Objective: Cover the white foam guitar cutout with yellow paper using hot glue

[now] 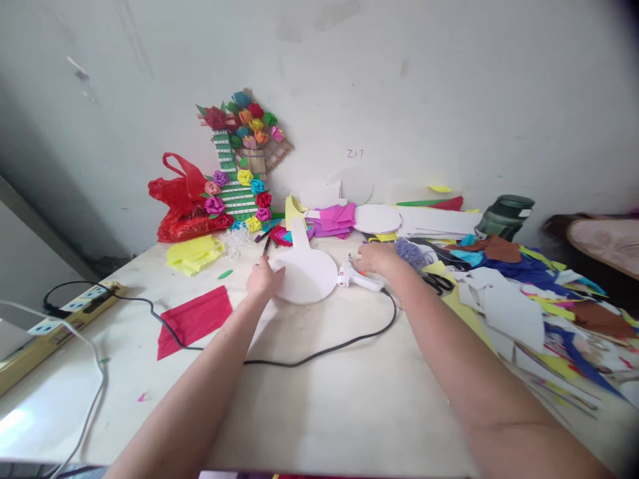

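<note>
My left hand (261, 279) rests on the left edge of a white guitar-shaped foam cutout (308, 271) lying flat on the table, fingers curled over its rim. My right hand (375, 258) lies over the back of a white hot glue gun (355, 277) just right of the cutout. The gun's black cord (319, 352) loops across the table toward a power strip (74, 307) at the left edge.
A red crepe sheet (192, 319) and yellow crepe (194, 255) lie left. A paper-flower guitar craft (243, 163) and red plastic bag (182, 199) stand against the wall. Scissors (438, 281), paper scraps (529, 299) and a dark green jar (505, 216) crowd the right.
</note>
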Demonstrator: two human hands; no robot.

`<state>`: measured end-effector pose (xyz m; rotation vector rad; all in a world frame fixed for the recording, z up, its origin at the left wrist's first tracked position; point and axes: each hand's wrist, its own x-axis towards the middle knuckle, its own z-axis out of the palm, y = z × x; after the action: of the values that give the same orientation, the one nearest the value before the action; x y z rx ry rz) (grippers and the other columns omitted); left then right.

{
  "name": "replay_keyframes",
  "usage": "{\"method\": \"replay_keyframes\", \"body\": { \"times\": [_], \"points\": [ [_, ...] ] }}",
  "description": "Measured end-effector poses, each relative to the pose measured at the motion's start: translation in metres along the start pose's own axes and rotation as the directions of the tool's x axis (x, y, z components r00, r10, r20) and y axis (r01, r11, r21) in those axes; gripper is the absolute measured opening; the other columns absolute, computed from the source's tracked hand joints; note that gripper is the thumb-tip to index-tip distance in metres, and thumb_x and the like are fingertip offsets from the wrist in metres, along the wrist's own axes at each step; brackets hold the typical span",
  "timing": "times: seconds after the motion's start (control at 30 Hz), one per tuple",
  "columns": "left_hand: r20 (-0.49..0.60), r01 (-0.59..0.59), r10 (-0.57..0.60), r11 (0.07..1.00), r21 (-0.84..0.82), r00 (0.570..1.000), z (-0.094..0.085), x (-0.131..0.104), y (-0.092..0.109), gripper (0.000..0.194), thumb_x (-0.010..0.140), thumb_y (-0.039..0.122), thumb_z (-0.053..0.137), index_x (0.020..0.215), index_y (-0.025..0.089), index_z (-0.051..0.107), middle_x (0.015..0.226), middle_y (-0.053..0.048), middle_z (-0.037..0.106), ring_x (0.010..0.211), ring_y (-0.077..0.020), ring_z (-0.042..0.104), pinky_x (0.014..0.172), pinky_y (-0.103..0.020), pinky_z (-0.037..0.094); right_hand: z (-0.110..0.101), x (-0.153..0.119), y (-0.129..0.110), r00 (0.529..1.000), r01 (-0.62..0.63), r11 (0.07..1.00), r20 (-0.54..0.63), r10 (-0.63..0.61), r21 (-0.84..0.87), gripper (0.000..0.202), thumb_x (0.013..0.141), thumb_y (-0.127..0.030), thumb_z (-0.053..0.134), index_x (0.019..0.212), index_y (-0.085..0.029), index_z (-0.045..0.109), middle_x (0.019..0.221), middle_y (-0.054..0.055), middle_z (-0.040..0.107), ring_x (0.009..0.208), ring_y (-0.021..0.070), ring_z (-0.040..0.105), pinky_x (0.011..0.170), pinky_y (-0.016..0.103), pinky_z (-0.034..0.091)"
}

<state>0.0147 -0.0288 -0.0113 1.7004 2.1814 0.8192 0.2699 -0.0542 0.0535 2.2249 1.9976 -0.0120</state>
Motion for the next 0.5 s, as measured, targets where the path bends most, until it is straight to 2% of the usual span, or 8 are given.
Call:
{"method": "replay_keyframes", "body": {
  "times": [0.1, 0.17, 0.23, 0.3, 0.4, 0.5],
  "points": [
    [-0.015, -0.189, 0.196, 0.963, 0.193, 0.981, -0.008, -0.017, 0.008, 0.069, 0.072, 0.052, 0.054, 0.130, 0.018, 0.039, 0.134, -0.015, 0.040, 0.123, -0.0326, 0.035, 0.093, -0.041, 0.035, 0.002, -0.012, -0.001, 1.000, -0.001, 1.000, 0.002, 0.001, -0.001, 0.039, 0.076, -0.028, 0.047, 0.110, -0.015, 0.060, 0.113, 0.017, 0.059, 0.103, 0.0285, 0.056, 0.079, 0.035, 0.043],
    [0.062, -0.315, 0.309, 0.915, 0.252, 0.949, -0.006, -0.023, 0.010, 0.079, 0.071, 0.057, 0.054, 0.136, 0.018, 0.031, 0.143, -0.012, 0.028, 0.131, -0.0310, 0.021, 0.102, -0.042, 0.024, 0.004, -0.019, -0.001, 1.000, 0.005, 1.000, 0.020, -0.005, 0.005, 0.042, 0.076, -0.027, 0.045, 0.114, -0.015, 0.057, 0.118, 0.017, 0.057, 0.105, 0.0290, 0.055, 0.080, 0.037, 0.043],
    [0.208, -0.366, 0.317, 0.890, 0.271, 0.925, -0.001, -0.026, 0.008, 0.092, 0.066, 0.065, 0.053, 0.139, 0.018, 0.024, 0.148, -0.011, 0.016, 0.134, -0.0327, 0.010, 0.105, -0.044, 0.015, 0.007, -0.024, -0.001, 0.998, 0.017, 1.000, 0.064, -0.018, 0.016, 0.046, 0.075, -0.028, 0.045, 0.118, -0.015, 0.053, 0.120, 0.016, 0.055, 0.107, 0.0294, 0.054, 0.082, 0.038, 0.042],
    [0.313, -0.367, 0.279, 0.890, 0.271, 0.908, 0.006, -0.027, 0.006, 0.104, 0.060, 0.072, 0.053, 0.142, 0.019, 0.018, 0.149, -0.011, 0.008, 0.134, -0.0369, 0.006, 0.105, -0.047, 0.014, 0.010, -0.026, -0.002, 0.994, 0.033, 0.999, 0.104, -0.037, 0.038, 0.052, 0.075, -0.030, 0.045, 0.125, -0.016, 0.046, 0.121, 0.016, 0.055, 0.107, 0.0294, 0.054, 0.082, 0.039, 0.042],
    [0.343, -0.378, 0.275, 0.882, 0.282, 0.898, 0.012, -0.028, 0.002, 0.112, 0.055, 0.076, 0.054, 0.143, 0.021, 0.012, 0.149, -0.011, 0.003, 0.133, -0.0402, 0.004, 0.104, -0.050, 0.014, 0.017, -0.025, -0.004, 0.993, 0.049, 0.995, 0.107, -0.058, 0.088, 0.061, 0.075, -0.033, 0.045, 0.133, -0.019, 0.035, 0.120, 0.016, 0.055, 0.106, 0.0287, 0.055, 0.081, 0.038, 0.042],
    [0.343, -0.408, 0.302, 0.863, 0.298, 0.890, 0.013, -0.028, -0.001, 0.112, 0.054, 0.073, 0.058, 0.143, 0.024, 0.011, 0.150, -0.011, 0.002, 0.133, -0.0403, 0.004, 0.103, -0.051, 0.013, 0.022, -0.020, -0.005, 0.992, 0.061, 0.991, 0.101, -0.073, 0.120, 0.068, 0.074, -0.036, 0.047, 0.138, -0.020, 0.027, 0.120, 0.015, 0.056, 0.105, 0.0289, 0.056, 0.078, 0.037, 0.043]
  ]
}}
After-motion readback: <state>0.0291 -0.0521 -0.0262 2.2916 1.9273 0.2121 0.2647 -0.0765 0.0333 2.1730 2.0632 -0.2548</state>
